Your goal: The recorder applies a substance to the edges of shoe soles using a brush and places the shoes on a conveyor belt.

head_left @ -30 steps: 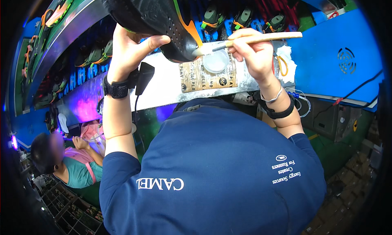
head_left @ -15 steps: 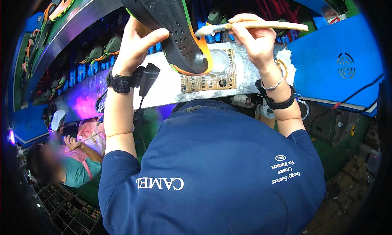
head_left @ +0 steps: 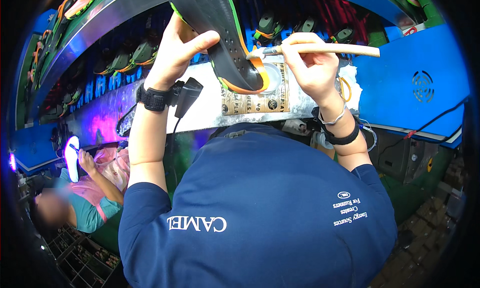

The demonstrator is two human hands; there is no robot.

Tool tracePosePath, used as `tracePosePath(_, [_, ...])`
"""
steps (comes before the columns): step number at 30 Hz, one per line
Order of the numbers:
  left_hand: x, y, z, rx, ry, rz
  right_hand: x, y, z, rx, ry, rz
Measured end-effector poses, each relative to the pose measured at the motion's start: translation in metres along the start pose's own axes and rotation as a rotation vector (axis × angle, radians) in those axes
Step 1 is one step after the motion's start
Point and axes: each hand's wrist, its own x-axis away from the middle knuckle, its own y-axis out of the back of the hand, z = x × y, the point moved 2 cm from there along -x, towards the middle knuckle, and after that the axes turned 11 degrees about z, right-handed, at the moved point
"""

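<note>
My left hand (head_left: 177,58) grips a shoe sole (head_left: 227,63), black on its broad perforated face with an orange and green rim; its upper end runs out of view. In my right hand (head_left: 315,68) is a brush (head_left: 345,49) with a pale wooden handle, held between thumb and fingers. Its whitish bristles touch the sole's orange edge. Below and behind the sole's lower end, a clear round bowl (head_left: 273,77) stands on a brown printed sheet (head_left: 250,105), partly covered by the sole.
The worktable (head_left: 200,117) runs under my hands. Behind it, several dark green and orange shoes (head_left: 270,25) sit on a blue-lit line. A blue cabinet (head_left: 400,73) with a round vent stands right. A co-worker (head_left: 95,193) at lower left holds a white sole-shaped piece (head_left: 71,158).
My left hand and the sole have shifted a little right and down. The brush tip has moved down along the orange edge. The co-worker's white piece now stands raised in a hand.
</note>
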Motion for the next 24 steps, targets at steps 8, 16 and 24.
tracePosePath(8, [-0.001,-0.019,0.003,0.001,0.07,0.036,-0.014,0.002,0.0,0.012,0.083,-0.088])
tracePosePath(16, [-0.005,-0.035,0.004,0.036,0.106,0.05,-0.025,0.013,0.005,-0.014,0.065,-0.13])
tracePosePath(24, [-0.002,-0.04,0.008,0.039,0.189,0.111,-0.033,0.019,0.002,0.019,0.103,-0.137])
